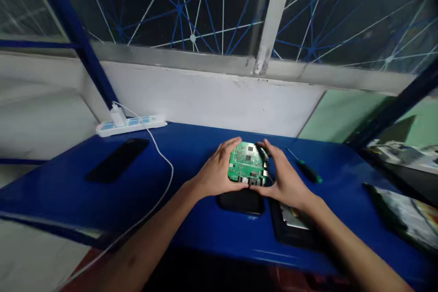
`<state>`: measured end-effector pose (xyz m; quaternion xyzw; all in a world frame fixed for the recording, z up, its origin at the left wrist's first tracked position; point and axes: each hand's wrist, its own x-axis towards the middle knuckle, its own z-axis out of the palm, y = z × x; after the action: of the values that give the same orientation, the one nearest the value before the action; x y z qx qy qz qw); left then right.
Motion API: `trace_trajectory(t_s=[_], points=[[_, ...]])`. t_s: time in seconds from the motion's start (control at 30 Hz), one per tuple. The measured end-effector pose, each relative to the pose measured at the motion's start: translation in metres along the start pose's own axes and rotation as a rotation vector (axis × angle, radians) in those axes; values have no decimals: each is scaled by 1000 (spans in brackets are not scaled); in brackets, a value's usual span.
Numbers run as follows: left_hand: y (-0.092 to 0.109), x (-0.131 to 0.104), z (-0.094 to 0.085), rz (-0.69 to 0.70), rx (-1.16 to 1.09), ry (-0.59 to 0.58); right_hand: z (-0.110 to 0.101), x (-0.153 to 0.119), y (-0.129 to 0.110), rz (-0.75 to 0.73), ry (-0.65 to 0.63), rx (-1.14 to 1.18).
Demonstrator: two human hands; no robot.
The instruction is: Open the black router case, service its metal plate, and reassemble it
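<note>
A green circuit board [247,164] with dark chips and metal ports along its near and right edges is held up between both hands. My left hand [219,169] grips its left side, thumb along the near edge. My right hand [282,175] holds the right side, its thumb at the near ports and fingers at the far corner. Below the board a black case part [241,203] lies on the blue table [198,228]. Under my right forearm is a black tray-like piece [284,232] with a silver metal plate [294,220], partly hidden.
A screwdriver [308,171] with a green and black handle lies to the right. Further right is a shiny printed packet [407,214]. On the left are a black phone [118,159], a white cable [171,173] and a power strip [132,125] with a charger [118,115].
</note>
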<state>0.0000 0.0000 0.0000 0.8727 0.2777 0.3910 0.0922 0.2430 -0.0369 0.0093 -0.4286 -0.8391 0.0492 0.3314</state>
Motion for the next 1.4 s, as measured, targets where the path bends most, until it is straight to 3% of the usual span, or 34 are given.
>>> trace_trajectory(t_s=[0.63, 1.4], points=[[-5, 2, 4, 57, -20, 38, -2, -1, 0, -8, 0, -17], [-4, 0, 1, 67, 1, -41, -7, 1, -6, -24, -46, -46]])
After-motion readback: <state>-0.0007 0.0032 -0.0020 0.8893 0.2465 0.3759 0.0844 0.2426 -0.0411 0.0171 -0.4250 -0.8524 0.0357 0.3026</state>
